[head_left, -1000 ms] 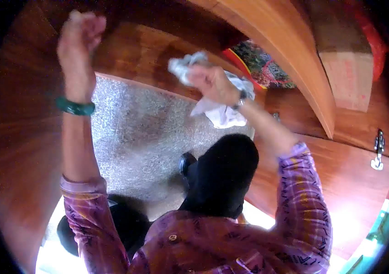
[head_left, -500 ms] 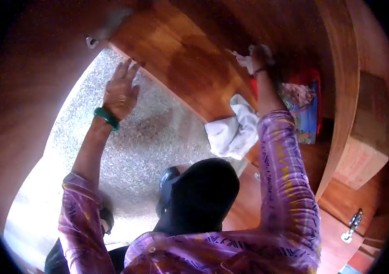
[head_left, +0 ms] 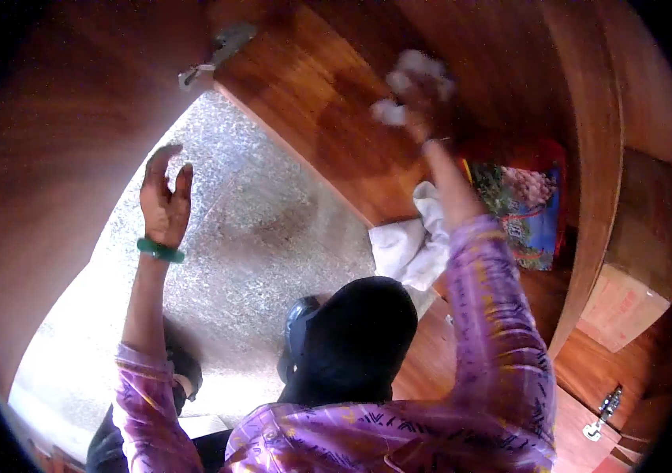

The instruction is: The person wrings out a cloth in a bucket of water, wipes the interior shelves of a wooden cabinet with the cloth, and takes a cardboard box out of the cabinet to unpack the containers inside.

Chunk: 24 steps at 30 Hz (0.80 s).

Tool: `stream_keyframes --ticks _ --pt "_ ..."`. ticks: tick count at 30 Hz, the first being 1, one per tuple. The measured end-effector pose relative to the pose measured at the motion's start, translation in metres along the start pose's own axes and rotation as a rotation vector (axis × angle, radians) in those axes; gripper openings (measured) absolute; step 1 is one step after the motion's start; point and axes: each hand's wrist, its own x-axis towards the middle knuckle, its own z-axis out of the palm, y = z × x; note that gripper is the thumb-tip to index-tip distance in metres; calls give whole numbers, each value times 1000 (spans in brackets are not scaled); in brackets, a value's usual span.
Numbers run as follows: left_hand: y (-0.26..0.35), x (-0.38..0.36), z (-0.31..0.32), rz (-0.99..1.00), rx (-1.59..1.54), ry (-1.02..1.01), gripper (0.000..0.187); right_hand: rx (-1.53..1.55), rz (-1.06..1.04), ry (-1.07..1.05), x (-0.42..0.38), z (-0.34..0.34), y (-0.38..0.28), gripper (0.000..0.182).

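Observation:
Inside a wooden cabinet, my right hand (head_left: 421,110) presses a crumpled white cloth (head_left: 421,69) near where the shelf (head_left: 289,87) meets the back wall. Motion smears both the hand and the cloth. A second white cloth (head_left: 399,248) lies folded over the shelf's front edge, beside my right forearm. My left hand (head_left: 165,201), with a green bangle (head_left: 160,250) at the wrist, hangs in the air above the speckled floor. Its fingers are curved and apart, and nothing is in them.
A red-edged package with a colourful picture (head_left: 524,209) lies right of my forearm. Beyond an upright wooden divider (head_left: 606,205) stands a cardboard box (head_left: 628,299). Metal hinges show at the upper left (head_left: 229,49) and lower right (head_left: 604,411). My knee (head_left: 360,339) is close to the shelf edge.
My right hand has moved left and slightly up in the view with its cloth. My left hand has shifted left and down, away from the shelf edge, and turned. The view has tilted slightly.

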Motion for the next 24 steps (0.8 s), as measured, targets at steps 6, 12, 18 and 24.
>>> stream_keyframes --ticks 6,12,18,24 --pt "-25 -46 -5 -177 -105 -17 19 -236 117 28 71 35 22 36" --pt "16 -32 9 -88 40 43 28 274 -577 -127 46 89 -78 40" --pt "42 -18 -5 -10 -311 264 28 -3 -533 -165 44 28 -14 40" --pt "1 -75 -63 -524 -617 798 45 -166 -198 -91 125 65 8 37"
